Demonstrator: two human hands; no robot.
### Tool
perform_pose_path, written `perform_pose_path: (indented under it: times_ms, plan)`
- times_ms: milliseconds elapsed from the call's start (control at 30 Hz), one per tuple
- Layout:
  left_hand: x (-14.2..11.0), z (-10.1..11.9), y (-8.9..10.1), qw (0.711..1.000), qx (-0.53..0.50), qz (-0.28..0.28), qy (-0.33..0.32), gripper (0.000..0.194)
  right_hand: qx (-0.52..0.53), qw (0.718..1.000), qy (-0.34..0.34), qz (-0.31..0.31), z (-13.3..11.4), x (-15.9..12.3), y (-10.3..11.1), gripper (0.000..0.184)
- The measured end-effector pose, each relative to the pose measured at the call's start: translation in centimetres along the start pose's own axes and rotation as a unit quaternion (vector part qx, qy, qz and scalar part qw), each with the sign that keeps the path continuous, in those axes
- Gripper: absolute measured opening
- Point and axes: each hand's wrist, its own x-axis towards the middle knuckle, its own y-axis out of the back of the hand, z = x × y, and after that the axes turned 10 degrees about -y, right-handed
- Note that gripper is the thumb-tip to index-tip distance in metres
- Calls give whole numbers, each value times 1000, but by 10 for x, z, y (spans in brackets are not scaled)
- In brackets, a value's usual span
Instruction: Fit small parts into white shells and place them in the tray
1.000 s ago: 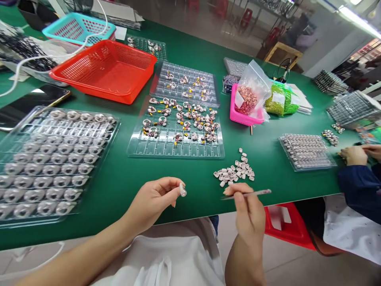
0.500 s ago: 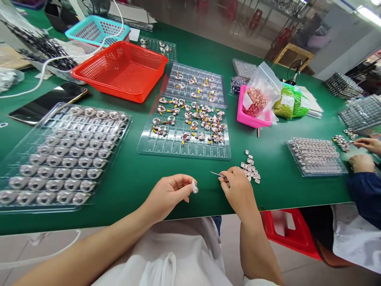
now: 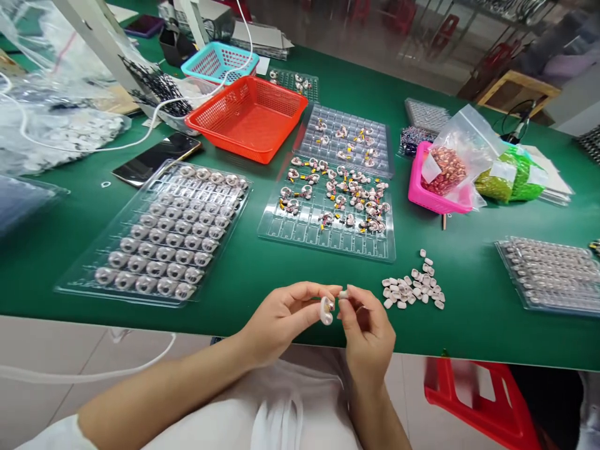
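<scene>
My left hand (image 3: 291, 317) pinches a white curved earbud part (image 3: 327, 310) between thumb and fingers, with a shiny patch on its inner side. My right hand (image 3: 368, 331) is closed, thumb and index finger gripping a small white cap (image 3: 344, 294) right beside the earbud part. Whether the two pieces touch is hard to see. No tweezers can be made out in my right hand; the curled fingers hide its palm. Just right of it lies a loose group of similar white caps (image 3: 417, 284) on the green table (image 3: 225, 312).
Left stands a clear tray (image 3: 79, 275) of white shells. Ahead, a clear tray (image 3: 281, 234) bears wired earbud parts. Behind are a red basket (image 3: 244, 122), a phone (image 3: 157, 156) and a pink basket (image 3: 438, 201) with bagged parts. Another filled tray (image 3: 553, 272) lies right.
My right hand has come left to my left hand and now grips a small white cap. The tweezers seen in it earlier no longer show. The view has swung left.
</scene>
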Motion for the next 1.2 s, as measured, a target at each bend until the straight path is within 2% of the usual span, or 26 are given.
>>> perform_pose_path:
  times_ms: [67, 133, 200, 267, 333, 467, 600, 733, 833, 1067, 1200]
  plan:
    - [-5, 3, -1, 999, 9, -17, -25, 16, -35, 999, 40, 5, 1, -1, -10, 30]
    - [-8, 7, -1, 999, 18, -11, -36, 16, -67, 994, 89, -7, 0, 1, -13, 35]
    - [-7, 10, 2, 1000, 7, 7, -24, 18, -78, 989, 122, -19, -2, 4, -13, 39]
    - [-5, 10, 6, 1000, -14, 23, -4, 21, -73, 989, 125, -21, -5, 6, -12, 39]
    - [-2, 8, 10, 999, -35, 35, 8, 23, -54, 994, 96, -21, -6, 5, -11, 33]
    - [0, 3, 15, 997, -52, 57, 15, 24, 39, 998, -5, -49, -6, 2, -10, 17]
    - [0, 1, 15, 996, -48, 74, 13, 20, 152, 982, -63, -91, -6, 2, -11, 10]
    - [0, 4, 12, 996, -53, 70, 1, 19, 203, 967, -112, -109, -8, 2, -15, 8]
    - [-1, 6, 10, 996, -50, 74, -9, 18, 226, 959, -124, -120, -10, 3, -19, 9]
    - [-4, 5, 9, 996, -26, 78, -27, 13, 238, 957, -105, -129, -10, 4, -20, 15]
    - [-5, 4, 9, 994, 28, 88, -55, 10, 261, 951, -99, -134, -8, 3, -20, 20]
